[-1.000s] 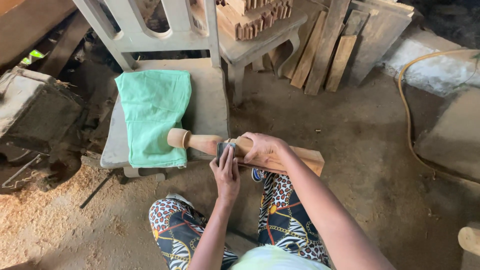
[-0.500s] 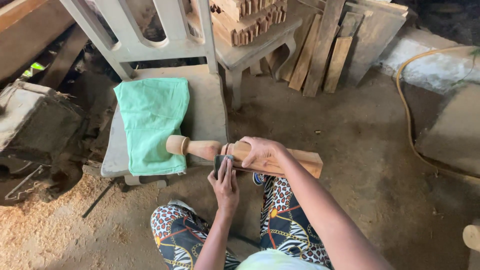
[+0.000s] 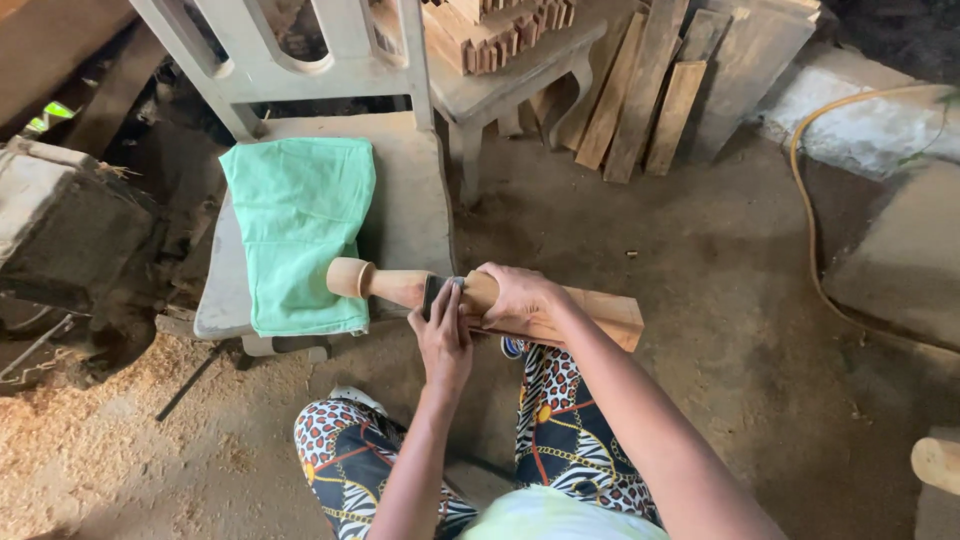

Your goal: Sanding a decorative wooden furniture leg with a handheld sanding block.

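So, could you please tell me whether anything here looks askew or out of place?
Slightly: the green cloth lies crooked and hangs over the chair seat's front edge. The turned wooden piece sits steady under both hands.

We see a pale tan turned wooden piece (image 3: 400, 285) lying by a mint-green cloth (image 3: 298, 230) on a dusty grey-white chair (image 3: 410, 190). Our trousers (image 3: 560, 440) show leopard spots in orange, black and white with gold chain print. A yellow hose (image 3: 805, 200) crosses brown earth, and sawdust (image 3: 90, 440) lies light beige.
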